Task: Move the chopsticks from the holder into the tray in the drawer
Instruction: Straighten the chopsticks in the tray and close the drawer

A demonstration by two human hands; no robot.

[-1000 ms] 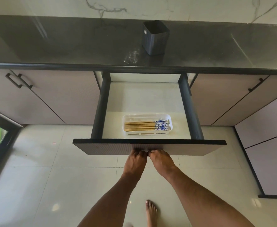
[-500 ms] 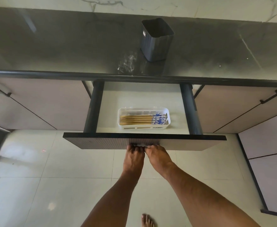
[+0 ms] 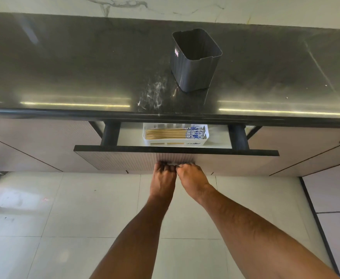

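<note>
Both hands pressing drawer front: left hand and right hand side by side, fingers curled against panel, gripping nothing. Chopsticks lying in tray; holder sitting empty on counter. Best pushing evenly, centred, easing so tray isn't sliding.

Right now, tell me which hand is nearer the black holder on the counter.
Right, narrowly. The right hand presses the drawer front almost straight below the holder; the left hand touches it alongside, farther left.

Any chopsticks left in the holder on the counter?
No, the dark holder looks empty inside; the chopsticks lie in the white tray in the drawer.
</note>
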